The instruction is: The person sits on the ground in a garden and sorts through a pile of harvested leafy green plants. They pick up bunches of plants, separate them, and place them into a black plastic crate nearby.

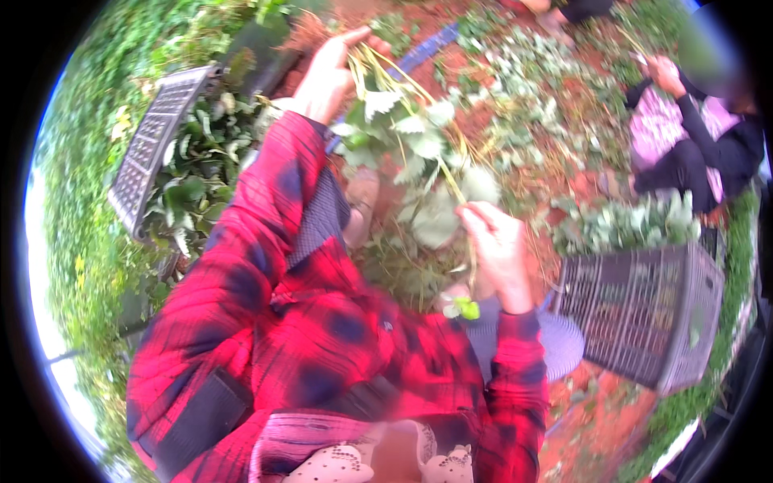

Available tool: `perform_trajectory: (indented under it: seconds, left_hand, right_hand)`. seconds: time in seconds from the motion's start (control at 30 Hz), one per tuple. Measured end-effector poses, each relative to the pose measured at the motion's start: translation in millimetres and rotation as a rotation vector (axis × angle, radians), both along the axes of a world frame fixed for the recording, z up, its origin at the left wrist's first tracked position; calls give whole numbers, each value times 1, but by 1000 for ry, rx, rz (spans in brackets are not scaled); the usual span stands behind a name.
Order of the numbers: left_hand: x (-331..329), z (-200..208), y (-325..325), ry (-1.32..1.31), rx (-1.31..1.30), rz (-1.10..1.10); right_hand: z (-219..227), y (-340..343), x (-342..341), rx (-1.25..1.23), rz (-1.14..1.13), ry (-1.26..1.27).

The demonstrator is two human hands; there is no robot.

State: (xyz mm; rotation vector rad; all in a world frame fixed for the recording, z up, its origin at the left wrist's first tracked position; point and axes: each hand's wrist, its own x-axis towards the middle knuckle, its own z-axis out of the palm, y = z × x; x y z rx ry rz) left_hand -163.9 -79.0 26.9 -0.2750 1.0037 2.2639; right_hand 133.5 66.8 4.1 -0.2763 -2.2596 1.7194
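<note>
At the top centre my left hand [325, 74] is closed round the stalk bases of a leafy plant that looks like a strawberry plant [423, 141]. Reddish-brown roots [308, 32] stick out beyond that hand. The pale green toothed leaves hang to the right and toward me, partly blurred. Lower right, my right hand [498, 245] pinches a long yellow-green stem [452, 183] between thumb and fingers. Below the fingers the stem runs down to a small bright green leaf [467, 308] near my knee.
A dark plastic crate [165, 145] filled with leafy plants stands tilted on the left. Another crate [636, 310] is at the right, with plants heaped [620, 225] beyond it. Cut leaves litter the red soil [475, 121]. A co-worker [696, 137] sits at the far right.
</note>
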Motion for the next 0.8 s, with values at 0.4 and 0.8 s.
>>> perform_trajectory:
  seconds: [0.4,0.8]
  left_hand:
    - [-55,10,-36,335,-136,508]
    - [-13,19,-25,586,-479,267]
  right_hand:
    - [-65,82,84,37,-135,-528]
    - [-204,267,46,361,-324,-1022]
